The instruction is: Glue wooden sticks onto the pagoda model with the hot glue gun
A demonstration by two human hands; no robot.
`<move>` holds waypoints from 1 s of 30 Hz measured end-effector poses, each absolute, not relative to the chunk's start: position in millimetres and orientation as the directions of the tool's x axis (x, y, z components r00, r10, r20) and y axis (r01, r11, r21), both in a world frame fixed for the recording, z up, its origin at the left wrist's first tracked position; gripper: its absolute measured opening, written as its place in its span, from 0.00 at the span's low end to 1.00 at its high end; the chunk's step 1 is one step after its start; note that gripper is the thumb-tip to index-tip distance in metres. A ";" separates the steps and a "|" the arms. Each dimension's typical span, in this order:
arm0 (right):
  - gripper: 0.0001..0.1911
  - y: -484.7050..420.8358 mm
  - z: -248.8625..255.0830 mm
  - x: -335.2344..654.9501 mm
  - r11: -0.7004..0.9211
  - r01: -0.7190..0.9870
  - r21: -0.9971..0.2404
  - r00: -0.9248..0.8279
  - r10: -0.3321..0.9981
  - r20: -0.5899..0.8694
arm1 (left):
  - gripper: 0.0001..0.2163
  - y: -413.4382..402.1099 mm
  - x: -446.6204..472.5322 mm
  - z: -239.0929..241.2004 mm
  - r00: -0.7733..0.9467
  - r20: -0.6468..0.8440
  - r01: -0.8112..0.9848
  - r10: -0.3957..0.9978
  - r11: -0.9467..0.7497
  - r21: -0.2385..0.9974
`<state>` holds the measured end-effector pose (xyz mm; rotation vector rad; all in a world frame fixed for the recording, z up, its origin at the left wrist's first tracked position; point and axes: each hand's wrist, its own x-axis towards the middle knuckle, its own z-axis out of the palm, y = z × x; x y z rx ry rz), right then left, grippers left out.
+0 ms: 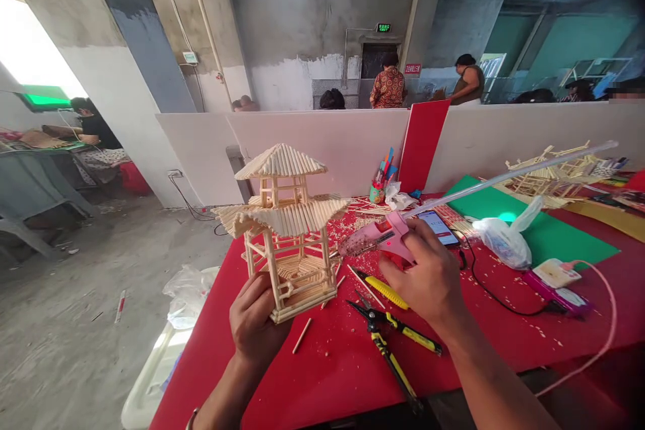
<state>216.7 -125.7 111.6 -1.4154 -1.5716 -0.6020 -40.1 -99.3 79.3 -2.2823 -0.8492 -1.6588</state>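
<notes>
A two-tier pagoda model of pale wooden sticks (pixel 287 228) is held up over the left end of the red table (pixel 322 376). My left hand (pixel 254 322) grips its base from below. My right hand (pixel 428 275) holds a pink hot glue gun (pixel 380 236) with its nozzle pointing left, close to the lower roof's right edge. A long clear glue stick (pixel 514 173) juts from the back of the gun up to the right.
Yellow-handled pliers (pixel 393 342) and a yellow knife (pixel 385 291) lie under my right hand. A phone (pixel 439 226), plastic bag (pixel 504 238), green sheet (pixel 554 228), pen cup (pixel 377 188), another stick model (pixel 554 175) and white partition (pixel 327 141) stand behind. Several people sit beyond.
</notes>
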 end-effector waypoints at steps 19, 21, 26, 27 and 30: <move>0.08 -114.2 101.0 218.1 0.167 0.951 -0.259 0.124 0.563 0.817 | 0.05 -108.6 -40.2 80.1 0.179 0.919 0.541 0.353 -0.815 0.207; 0.07 -115.0 100.8 218.6 0.172 0.946 -0.276 0.137 0.560 0.817 | 0.06 -109.0 -40.3 78.2 0.162 0.917 0.550 0.365 -0.805 0.223; 0.08 -116.6 100.7 224.8 0.158 0.941 -0.299 0.160 0.571 0.806 | 0.05 -111.3 -40.2 76.3 0.146 0.915 0.561 0.376 -0.793 0.237; 0.08 -116.6 100.9 226.6 0.157 0.941 -0.300 0.159 0.577 0.801 | 0.05 -111.8 -40.4 76.7 0.148 0.916 0.561 0.374 -0.794 0.234; 0.07 -115.9 102.4 231.0 0.152 0.942 -0.298 0.155 0.592 0.791 | 0.05 -111.9 -41.7 77.5 0.165 0.922 0.560 0.350 -0.803 0.204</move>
